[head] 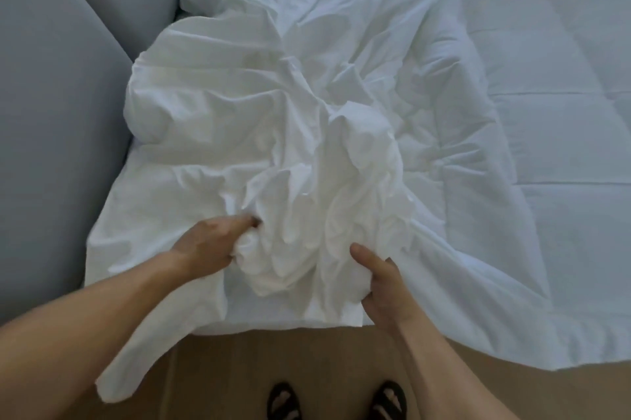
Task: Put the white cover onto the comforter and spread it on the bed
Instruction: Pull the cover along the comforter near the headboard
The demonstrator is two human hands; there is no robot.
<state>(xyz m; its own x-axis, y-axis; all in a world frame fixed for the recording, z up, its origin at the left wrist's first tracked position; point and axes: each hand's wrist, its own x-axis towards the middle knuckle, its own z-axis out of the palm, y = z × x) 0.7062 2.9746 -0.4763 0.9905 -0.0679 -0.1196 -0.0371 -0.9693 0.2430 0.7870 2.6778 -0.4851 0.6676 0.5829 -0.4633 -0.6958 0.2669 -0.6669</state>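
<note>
Gripping probable white cover (pixel 300 211), bunched between 2 hands (pixel 210 243) (pixel 380 284)

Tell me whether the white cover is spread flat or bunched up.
Bunched up: the white cover lies crumpled, left hand and right hand gripping gathered folds.

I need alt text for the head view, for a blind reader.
A person's left hand and right hand grip the crumpled white cover near its front edge. The quilted comforter lies flat on the right.
</note>
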